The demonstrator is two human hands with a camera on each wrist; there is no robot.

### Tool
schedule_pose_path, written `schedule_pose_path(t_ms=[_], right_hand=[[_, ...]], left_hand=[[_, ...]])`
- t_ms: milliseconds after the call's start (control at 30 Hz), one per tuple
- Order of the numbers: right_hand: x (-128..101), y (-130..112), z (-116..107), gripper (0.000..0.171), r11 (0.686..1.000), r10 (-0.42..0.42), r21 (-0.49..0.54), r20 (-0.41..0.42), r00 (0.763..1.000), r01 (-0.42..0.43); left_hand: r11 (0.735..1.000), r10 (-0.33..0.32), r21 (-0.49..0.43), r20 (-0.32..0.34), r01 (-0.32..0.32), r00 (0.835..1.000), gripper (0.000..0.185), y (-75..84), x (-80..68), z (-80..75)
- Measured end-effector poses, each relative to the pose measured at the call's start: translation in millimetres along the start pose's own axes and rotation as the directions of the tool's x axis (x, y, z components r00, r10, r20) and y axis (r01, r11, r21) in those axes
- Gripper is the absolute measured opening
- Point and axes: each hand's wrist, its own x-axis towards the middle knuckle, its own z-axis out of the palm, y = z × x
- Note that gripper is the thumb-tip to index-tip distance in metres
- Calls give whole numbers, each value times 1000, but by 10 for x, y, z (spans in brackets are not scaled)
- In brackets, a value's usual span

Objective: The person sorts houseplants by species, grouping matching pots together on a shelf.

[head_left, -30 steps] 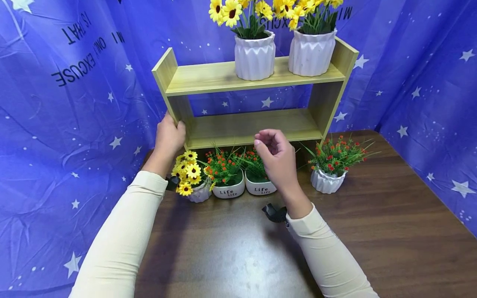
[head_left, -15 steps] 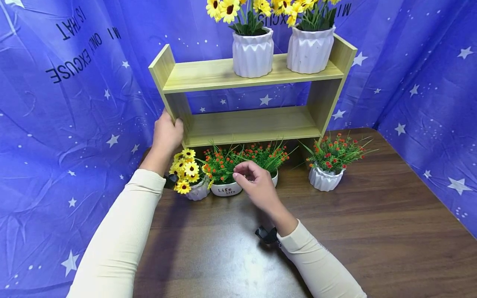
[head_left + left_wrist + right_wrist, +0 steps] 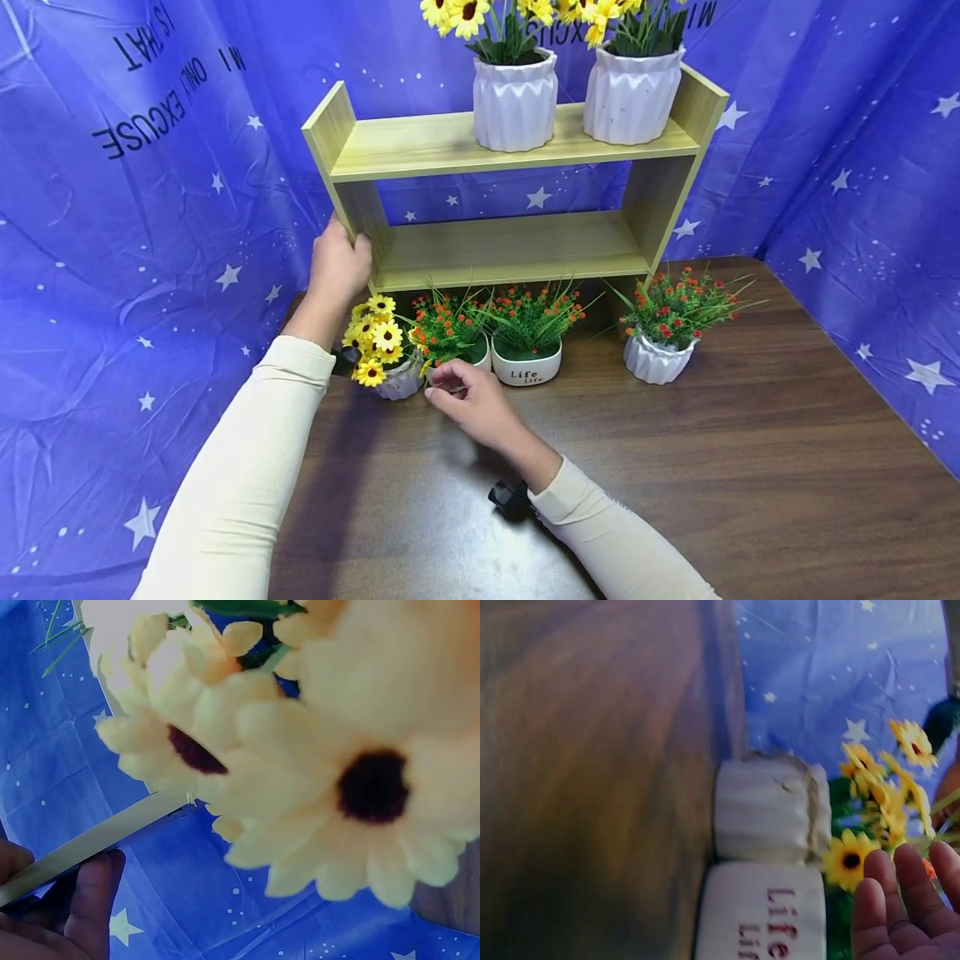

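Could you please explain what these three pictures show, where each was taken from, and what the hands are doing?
No machine here: a person works bare-handed, with cameras on the head and on each wrist. The head view looks down on a brown table bearing a wooden shelf and small pots of artificial flowers. The left hand holds the shelf's left side panel; its wrist view is mostly blurred yellow flowers. The right hand, fingers loosely curled with no grip on anything, reaches toward a white pot marked Life, which its wrist view shows close up.
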Motion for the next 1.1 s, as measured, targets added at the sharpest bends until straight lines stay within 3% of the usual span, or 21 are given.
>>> schedule_pose_path(t_ms=[200,333,667,900,1100], right_hand=[[31,82,196,26,999,45,-14,121,992,-43],[68,157,298,35,996,76,-51,137,988,-70],[205,301,417,54,977,170,-134,24,985,-165],[271,310,492,60,974,162,-150,-64,985,-170],[362,333,541,61,964,161,-199,-89,983,-176]], left_hand=[[1000,-1,5,4,1,1000,36,20,-1,-5],[1000,-4,-4,5,4,1000,35,27,-3,-6],[1000,3,8,-8,-3,1000,35,15,12,-1],[1000,-9,5,6,9,1000,35,2,15,6],[1000,-18,-5,12,18,1000,36,16,7,7]])
